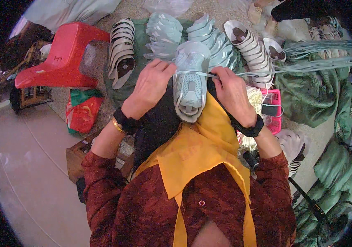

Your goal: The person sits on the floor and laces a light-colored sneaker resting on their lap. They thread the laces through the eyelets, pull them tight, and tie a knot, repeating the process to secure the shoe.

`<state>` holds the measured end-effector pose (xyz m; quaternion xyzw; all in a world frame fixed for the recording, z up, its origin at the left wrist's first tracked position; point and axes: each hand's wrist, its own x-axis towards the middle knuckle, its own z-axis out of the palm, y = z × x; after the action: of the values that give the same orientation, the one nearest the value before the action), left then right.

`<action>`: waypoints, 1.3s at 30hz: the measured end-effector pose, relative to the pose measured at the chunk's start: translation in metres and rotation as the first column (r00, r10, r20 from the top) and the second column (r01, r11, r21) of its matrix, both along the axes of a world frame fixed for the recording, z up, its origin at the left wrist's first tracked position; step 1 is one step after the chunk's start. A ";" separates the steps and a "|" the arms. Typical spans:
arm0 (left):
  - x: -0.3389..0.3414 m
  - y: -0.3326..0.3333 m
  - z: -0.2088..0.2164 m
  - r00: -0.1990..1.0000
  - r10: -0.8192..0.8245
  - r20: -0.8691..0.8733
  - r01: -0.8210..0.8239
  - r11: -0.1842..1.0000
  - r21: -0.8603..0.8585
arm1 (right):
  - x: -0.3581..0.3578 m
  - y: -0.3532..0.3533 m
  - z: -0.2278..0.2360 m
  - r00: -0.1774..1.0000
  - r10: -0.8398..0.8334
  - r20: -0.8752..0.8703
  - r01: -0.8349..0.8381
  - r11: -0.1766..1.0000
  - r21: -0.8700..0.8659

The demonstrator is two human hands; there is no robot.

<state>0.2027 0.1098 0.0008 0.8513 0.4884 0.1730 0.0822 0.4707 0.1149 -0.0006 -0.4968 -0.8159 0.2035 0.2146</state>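
Note:
A pale blue shoe upper (191,84) rests between my knees, its perforated tongue showing and its heel opening turned toward me. Across its front runs a light blue shoelace (196,73), stretched sideways between my hands. My left hand (153,80) pinches one end of the lace at the upper's left side. On the other side my right hand (231,90) is closed on the other end, its thumb and fingers pressed together. A yellow apron (196,156) covers my lap beneath the upper.
Stacks of pale blue shoe parts (163,35) and nested white uppers (121,51) lie ahead on green cloth. A bundle of blue laces (324,61) extends at right, near a pink basket (273,111). Left stand a red plastic chair (62,53) and a red-green bag (83,111).

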 end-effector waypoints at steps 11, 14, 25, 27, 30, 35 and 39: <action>-0.052 -0.007 0.042 0.983 0.044 0.176 -0.002 0.973 -0.231 | 0.026 -0.010 0.007 0.995 -0.086 -0.045 0.081 0.992 -0.097; -0.064 -0.011 0.036 0.982 0.066 0.175 -0.039 0.988 -0.151 | 0.043 -0.012 0.002 0.976 -0.157 -0.154 0.152 0.987 -0.040; -0.151 -0.037 0.025 0.929 0.370 0.026 -0.370 0.929 0.025 | 0.152 -0.032 -0.016 0.854 -0.520 -0.018 0.517 0.851 -0.094; -0.193 -0.042 0.014 0.919 0.394 -0.014 -0.385 0.903 0.191 | 0.189 -0.036 -0.037 0.879 -0.474 -0.045 0.476 0.877 0.067; -0.245 -0.060 0.025 0.844 0.530 -0.082 -0.502 0.835 0.226 | 0.208 -0.044 -0.034 0.752 -0.656 -0.060 0.646 0.752 -0.132; -0.341 -0.087 0.039 0.640 0.762 -0.098 -0.731 0.643 0.227 | 0.298 -0.055 -0.067 0.671 -0.734 -0.105 0.719 0.679 -0.150; -0.390 -0.100 0.049 0.619 0.783 -0.065 -0.705 0.590 0.393 | 0.371 -0.072 -0.077 0.592 -0.791 -0.153 0.735 0.608 -0.300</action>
<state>-0.1870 0.0094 0.0503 0.5809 0.7708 0.1699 -0.1989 0.8413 0.0427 -0.0776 -0.7859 -0.4590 0.2397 0.3379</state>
